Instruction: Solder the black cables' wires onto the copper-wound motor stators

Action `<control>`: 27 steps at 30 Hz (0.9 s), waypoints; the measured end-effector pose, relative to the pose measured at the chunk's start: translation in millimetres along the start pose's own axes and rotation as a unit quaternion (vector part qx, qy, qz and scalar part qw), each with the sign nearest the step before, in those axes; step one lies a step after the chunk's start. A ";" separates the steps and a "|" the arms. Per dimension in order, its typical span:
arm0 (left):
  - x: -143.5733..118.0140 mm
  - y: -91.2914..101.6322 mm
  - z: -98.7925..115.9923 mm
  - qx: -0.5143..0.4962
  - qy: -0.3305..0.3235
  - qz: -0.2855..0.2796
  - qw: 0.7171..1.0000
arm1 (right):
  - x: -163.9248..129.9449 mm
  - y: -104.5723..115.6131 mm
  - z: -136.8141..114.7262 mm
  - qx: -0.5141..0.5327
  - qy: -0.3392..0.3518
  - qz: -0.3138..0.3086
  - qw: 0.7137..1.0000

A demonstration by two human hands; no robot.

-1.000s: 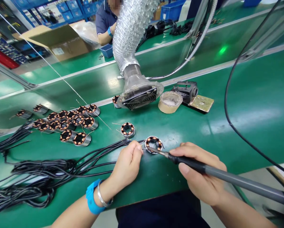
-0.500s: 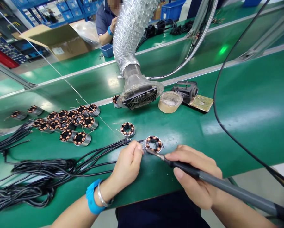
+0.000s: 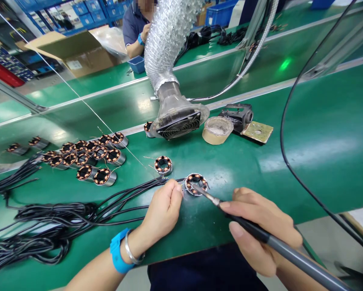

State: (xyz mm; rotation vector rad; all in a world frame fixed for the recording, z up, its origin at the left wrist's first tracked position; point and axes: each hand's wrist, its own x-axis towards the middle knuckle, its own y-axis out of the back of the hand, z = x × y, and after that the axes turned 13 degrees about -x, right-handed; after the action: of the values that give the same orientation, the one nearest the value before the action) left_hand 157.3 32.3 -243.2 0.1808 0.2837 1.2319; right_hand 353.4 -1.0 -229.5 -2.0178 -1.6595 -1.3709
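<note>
A copper-wound motor stator [image 3: 196,184] lies on the green bench in front of me. My right hand [image 3: 260,228] grips a grey soldering iron [image 3: 278,247]; its metal tip rests on the stator's near edge. My left hand [image 3: 163,212], with a blue wristband, is closed just left of the stator, pinching the end of a thin black wire [image 3: 129,193]. A second stator [image 3: 163,164] sits slightly farther back.
Several more stators [image 3: 90,155] cluster at the left, beside bundles of black cables [image 3: 42,226]. A fume extractor hood [image 3: 178,117] on a foil duct, a tape roll [image 3: 217,130] and an iron stand [image 3: 245,121] sit behind. A person works at the far bench.
My right hand has drawn back and down, and the iron now points more steeply, its tip staying at the stator. My left hand has barely moved. The hanging black cable at the right swung.
</note>
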 end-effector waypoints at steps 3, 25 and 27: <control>-0.2 0.1 0.8 0.002 -0.002 -0.001 1.000 | 1.4 2.4 2.0 0.001 -0.001 0.013 1.000; -0.9 1.0 2.2 -0.013 0.011 -0.012 1.000 | 9.4 16.0 56.5 -0.133 0.016 0.040 0.990; -1.3 1.0 1.7 -0.014 0.009 -0.012 1.000 | 14.6 20.1 79.5 -0.199 0.030 0.053 0.978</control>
State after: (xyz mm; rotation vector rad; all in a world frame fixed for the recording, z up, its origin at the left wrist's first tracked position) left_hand 156.5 31.5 -241.1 0.1410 0.2827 1.2132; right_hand 411.3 53.2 -254.9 -2.2030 -1.3105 -1.8194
